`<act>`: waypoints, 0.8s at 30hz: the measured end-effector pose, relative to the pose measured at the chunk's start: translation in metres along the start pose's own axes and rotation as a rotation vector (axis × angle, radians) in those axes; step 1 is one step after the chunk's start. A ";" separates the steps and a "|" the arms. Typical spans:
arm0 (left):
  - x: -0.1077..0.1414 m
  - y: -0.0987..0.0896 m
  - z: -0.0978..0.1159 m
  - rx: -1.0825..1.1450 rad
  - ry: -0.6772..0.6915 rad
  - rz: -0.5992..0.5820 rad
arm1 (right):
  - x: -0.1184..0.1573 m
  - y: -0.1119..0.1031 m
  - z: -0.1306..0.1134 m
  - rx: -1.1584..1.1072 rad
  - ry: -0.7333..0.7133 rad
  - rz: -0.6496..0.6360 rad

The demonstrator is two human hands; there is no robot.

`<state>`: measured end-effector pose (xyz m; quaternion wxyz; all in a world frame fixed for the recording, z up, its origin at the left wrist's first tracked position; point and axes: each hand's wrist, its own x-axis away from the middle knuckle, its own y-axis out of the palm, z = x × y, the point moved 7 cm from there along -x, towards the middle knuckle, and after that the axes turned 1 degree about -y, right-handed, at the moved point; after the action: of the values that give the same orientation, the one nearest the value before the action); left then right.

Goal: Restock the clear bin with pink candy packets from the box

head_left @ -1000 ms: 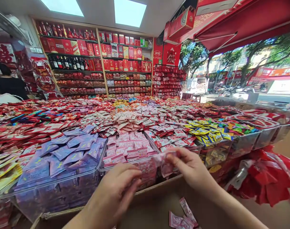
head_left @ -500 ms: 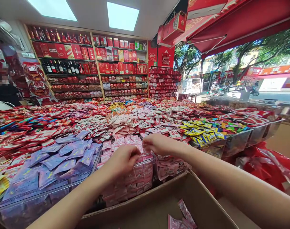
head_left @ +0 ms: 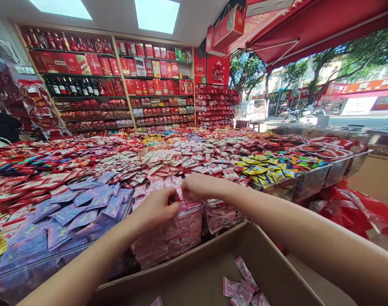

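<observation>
My left hand is over the near edge of a clear bin filled with small pink candy packets. Its fingers curl inward, and I cannot make out what is between them. Beside it, my right hand reaches over the same pink packets from the right, fingers bent down and mostly hidden. Below both arms, a cardboard box holds several loose pink packets on its bottom.
Purple packets fill the bin at left. Yellow packets lie to the right of my right hand. Red plastic bags hang below the right-hand bins. Shelves of bottles and red boxes line the back wall.
The view has shifted slightly, and more of the cardboard box and its pink packets shows. My hands stay at the pink bin, with the right hand slightly farther left over the packets.
</observation>
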<state>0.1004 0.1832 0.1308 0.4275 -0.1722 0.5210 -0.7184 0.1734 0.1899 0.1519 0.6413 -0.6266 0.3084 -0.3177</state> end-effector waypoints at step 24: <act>-0.008 0.005 0.002 -0.004 0.065 -0.113 | 0.009 0.013 -0.002 0.006 -0.059 -0.127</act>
<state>0.1089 0.1883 0.1284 0.3687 -0.1787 0.5256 -0.7456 0.1775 0.1820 0.1392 0.6306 -0.6520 0.2482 -0.3400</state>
